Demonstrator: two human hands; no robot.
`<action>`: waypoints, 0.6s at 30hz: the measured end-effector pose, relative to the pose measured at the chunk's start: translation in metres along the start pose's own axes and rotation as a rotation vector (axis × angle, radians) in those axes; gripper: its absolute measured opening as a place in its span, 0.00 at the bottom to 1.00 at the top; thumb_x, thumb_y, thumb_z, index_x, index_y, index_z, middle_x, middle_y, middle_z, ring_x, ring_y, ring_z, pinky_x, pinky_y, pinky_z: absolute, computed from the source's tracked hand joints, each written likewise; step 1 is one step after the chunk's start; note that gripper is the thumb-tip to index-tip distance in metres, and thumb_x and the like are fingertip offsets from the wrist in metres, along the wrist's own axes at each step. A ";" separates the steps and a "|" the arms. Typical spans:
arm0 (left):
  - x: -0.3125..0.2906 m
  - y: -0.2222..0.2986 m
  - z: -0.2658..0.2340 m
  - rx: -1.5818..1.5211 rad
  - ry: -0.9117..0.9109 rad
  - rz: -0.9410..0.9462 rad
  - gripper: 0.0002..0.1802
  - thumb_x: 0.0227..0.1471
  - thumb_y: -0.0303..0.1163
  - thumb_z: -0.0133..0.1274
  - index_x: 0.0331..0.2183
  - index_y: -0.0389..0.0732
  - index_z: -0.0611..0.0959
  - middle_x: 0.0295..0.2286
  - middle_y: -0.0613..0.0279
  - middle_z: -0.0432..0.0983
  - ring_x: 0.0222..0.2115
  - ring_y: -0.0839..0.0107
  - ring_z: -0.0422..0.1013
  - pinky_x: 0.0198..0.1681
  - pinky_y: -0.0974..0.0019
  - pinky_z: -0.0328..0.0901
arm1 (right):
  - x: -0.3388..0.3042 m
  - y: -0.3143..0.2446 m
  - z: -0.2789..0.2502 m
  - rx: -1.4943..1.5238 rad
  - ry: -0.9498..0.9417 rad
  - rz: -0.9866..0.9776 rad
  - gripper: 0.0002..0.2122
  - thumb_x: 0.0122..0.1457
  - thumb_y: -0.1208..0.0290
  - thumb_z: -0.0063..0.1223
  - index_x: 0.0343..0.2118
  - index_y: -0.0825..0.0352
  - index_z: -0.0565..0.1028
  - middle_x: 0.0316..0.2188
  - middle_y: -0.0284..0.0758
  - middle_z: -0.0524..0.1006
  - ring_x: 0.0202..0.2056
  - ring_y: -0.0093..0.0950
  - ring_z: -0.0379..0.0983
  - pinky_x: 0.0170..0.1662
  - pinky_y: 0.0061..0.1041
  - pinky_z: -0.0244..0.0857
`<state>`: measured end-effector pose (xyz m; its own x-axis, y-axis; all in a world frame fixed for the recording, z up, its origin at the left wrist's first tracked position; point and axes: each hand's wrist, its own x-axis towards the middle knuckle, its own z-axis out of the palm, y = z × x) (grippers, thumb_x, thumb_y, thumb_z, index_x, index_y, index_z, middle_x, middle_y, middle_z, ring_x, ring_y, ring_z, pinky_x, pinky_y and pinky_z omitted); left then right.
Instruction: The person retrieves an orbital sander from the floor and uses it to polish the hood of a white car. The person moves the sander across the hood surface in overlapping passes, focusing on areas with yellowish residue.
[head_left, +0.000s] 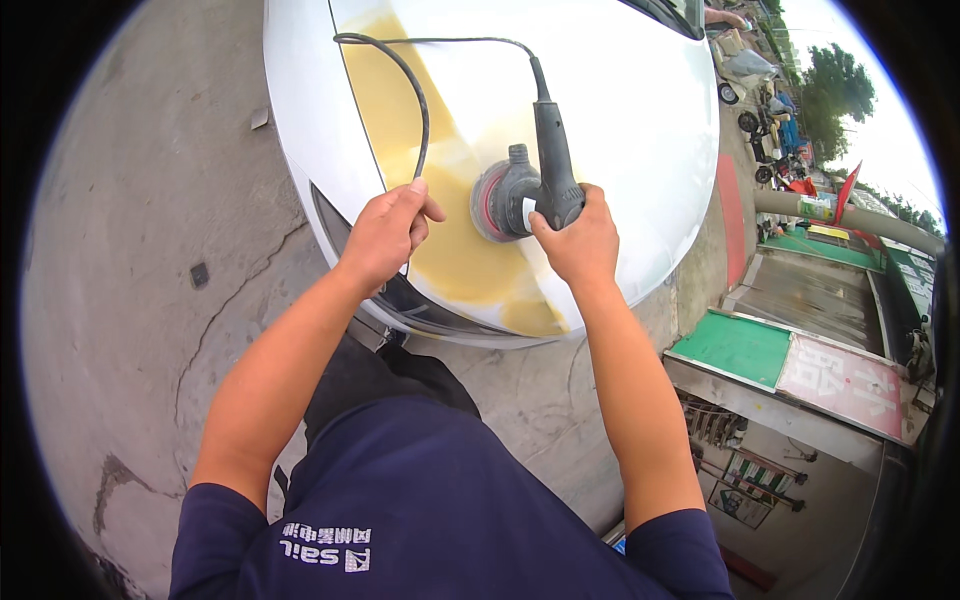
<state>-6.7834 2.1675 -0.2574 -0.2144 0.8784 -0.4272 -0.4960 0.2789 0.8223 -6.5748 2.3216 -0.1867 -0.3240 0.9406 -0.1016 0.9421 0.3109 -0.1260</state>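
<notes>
My right hand is wrapped round the head of a black electric orbital sander. The sander's round pad lies on a white car hood, at the edge of a sanded yellow-tan patch. From the sander's handle a black power cord loops over the hood toward the left. My left hand pinches that cord between thumb and fingers, above the hood's near left part. A dark headlight shows below the patch, partly behind my left forearm.
Cracked concrete ground stretches to the left, with a small dark square on it. At the right are a green sign panel, a shop front and a thick pole. Several parked vehicles stand farther back at the upper right.
</notes>
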 end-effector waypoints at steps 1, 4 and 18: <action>0.001 -0.001 0.003 0.004 -0.007 -0.003 0.30 0.73 0.50 0.38 0.35 0.34 0.82 0.17 0.74 0.60 0.18 0.82 0.54 0.23 0.72 0.54 | -0.010 0.009 0.003 -0.008 0.001 0.015 0.36 0.50 0.53 0.71 0.58 0.67 0.68 0.50 0.45 0.77 0.48 0.44 0.79 0.50 0.41 0.74; 0.002 -0.004 0.011 0.009 -0.030 -0.011 0.29 0.73 0.50 0.38 0.35 0.35 0.82 0.17 0.74 0.60 0.19 0.82 0.54 0.24 0.71 0.54 | -0.032 0.037 0.012 -0.015 0.018 0.041 0.37 0.50 0.51 0.70 0.59 0.68 0.67 0.51 0.45 0.77 0.48 0.45 0.79 0.50 0.41 0.73; -0.010 -0.011 0.009 0.044 -0.062 -0.028 0.28 0.73 0.48 0.39 0.33 0.35 0.82 0.17 0.74 0.59 0.19 0.82 0.54 0.25 0.71 0.54 | -0.072 0.136 0.029 0.121 0.033 0.255 0.38 0.48 0.53 0.73 0.58 0.68 0.68 0.49 0.47 0.79 0.50 0.46 0.77 0.54 0.41 0.70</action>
<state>-6.7685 2.1589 -0.2587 -0.1476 0.8922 -0.4268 -0.4633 0.3189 0.8268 -6.4256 2.2923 -0.2251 -0.0734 0.9908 -0.1134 0.9749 0.0474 -0.2174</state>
